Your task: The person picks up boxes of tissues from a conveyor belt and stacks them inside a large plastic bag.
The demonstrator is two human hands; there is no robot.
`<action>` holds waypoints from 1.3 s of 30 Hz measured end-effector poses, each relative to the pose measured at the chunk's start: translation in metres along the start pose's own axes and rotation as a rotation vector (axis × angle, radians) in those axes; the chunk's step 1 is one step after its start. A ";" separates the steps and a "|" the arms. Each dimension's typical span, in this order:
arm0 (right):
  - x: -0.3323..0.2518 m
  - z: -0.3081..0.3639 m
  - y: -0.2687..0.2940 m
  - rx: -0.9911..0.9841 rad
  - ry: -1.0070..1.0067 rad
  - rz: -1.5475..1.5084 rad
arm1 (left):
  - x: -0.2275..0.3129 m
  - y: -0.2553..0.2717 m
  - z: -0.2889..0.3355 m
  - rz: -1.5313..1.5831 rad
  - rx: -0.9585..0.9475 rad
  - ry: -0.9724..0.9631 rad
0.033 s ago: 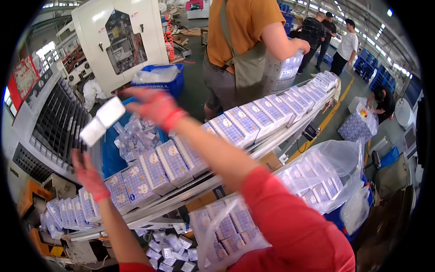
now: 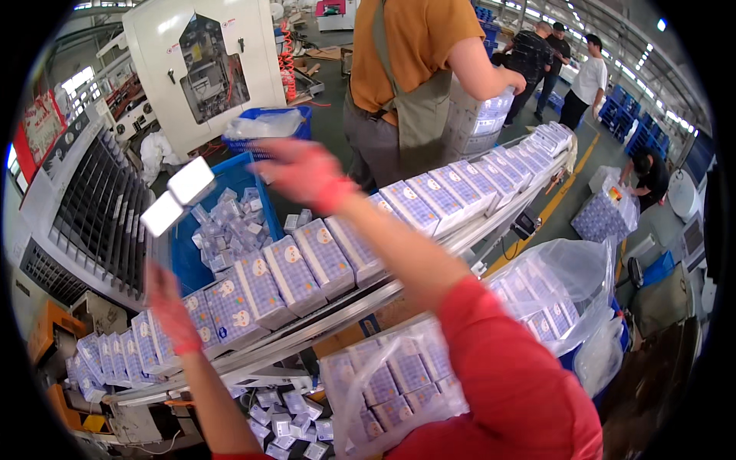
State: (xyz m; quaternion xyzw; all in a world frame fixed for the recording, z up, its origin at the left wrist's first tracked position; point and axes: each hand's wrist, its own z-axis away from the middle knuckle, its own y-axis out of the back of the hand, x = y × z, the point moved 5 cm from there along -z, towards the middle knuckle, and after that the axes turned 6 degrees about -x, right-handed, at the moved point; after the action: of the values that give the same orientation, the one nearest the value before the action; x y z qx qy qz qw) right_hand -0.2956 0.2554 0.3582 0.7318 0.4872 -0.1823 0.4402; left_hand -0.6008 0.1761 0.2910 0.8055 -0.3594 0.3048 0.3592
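Note:
My right hand point(image 2: 307, 176), in a red glove, reaches over the far side of the conveyor, blurred, with its fingers stretched out to the left. Left of it my left hand point(image 2: 170, 307), gloved alike, is raised near the row of packs, its blurred fingers apart. Neither shows anything held. Beyond the left hand two white blocks point(image 2: 190, 181) appear corner to corner, apart from both hands; what supports them I cannot tell. Purple checked packs point(image 2: 287, 276) with a rabbit print stand in a row along the conveyor point(image 2: 345, 307). Behind it a blue bin point(image 2: 184, 264) holds crumpled clear-and-purple wrappers or small packs.
A louvred grey machine point(image 2: 96, 199) stands at the left, a white cabinet point(image 2: 146, 69) behind. Across the conveyor a person in an orange shirt point(image 2: 414, 38) handles stacked packs. Bagged packs point(image 2: 399, 368) lie near me, beside small packs point(image 2: 287, 418) below. Several people work farther off.
My right hand has moved right, away from the white blocks. My left hand has drawn slightly right and down. The white blocks appear slightly higher and farther right.

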 end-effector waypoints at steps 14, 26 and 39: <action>0.140 0.136 0.177 -0.285 -0.792 0.532 | -0.043 0.003 0.032 -0.705 -0.489 0.593; 0.096 0.143 0.147 -0.503 -0.896 0.694 | -0.073 -0.041 0.053 -1.080 -0.949 0.320; 0.144 0.119 0.134 -0.768 -1.058 0.912 | 0.047 -0.083 0.050 -0.535 -0.654 0.584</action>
State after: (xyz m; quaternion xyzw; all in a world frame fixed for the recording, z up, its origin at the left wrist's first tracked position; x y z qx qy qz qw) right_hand -0.0931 0.2182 0.2554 0.4727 -0.1051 -0.1267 0.8657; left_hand -0.4974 0.1595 0.2686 0.5960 -0.1018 0.2860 0.7434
